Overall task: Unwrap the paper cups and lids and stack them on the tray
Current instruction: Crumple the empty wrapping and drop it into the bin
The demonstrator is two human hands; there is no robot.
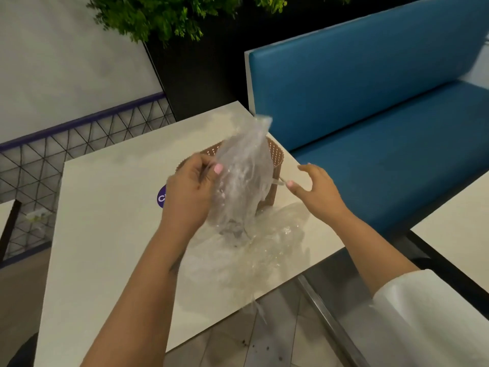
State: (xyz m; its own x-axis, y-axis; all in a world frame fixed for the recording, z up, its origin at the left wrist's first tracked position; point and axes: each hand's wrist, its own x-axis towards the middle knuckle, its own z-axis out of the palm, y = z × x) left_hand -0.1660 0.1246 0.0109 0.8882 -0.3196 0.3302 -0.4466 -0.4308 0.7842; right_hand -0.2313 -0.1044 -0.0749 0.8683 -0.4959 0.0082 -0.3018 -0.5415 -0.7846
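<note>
My left hand [190, 192] grips the plastic bag [242, 178] up over the basket [275, 160] so it can slide off. My right hand [315, 192] is open beside it. I see no cups.

Soft, even indoor light falls on the pale table [105, 234], with only faint shadows under the forearms. The clear plastic wrap [243, 176] is smeared by motion blur and shows small glints. Straight lines bow toward the frame's edges around the table.
</note>
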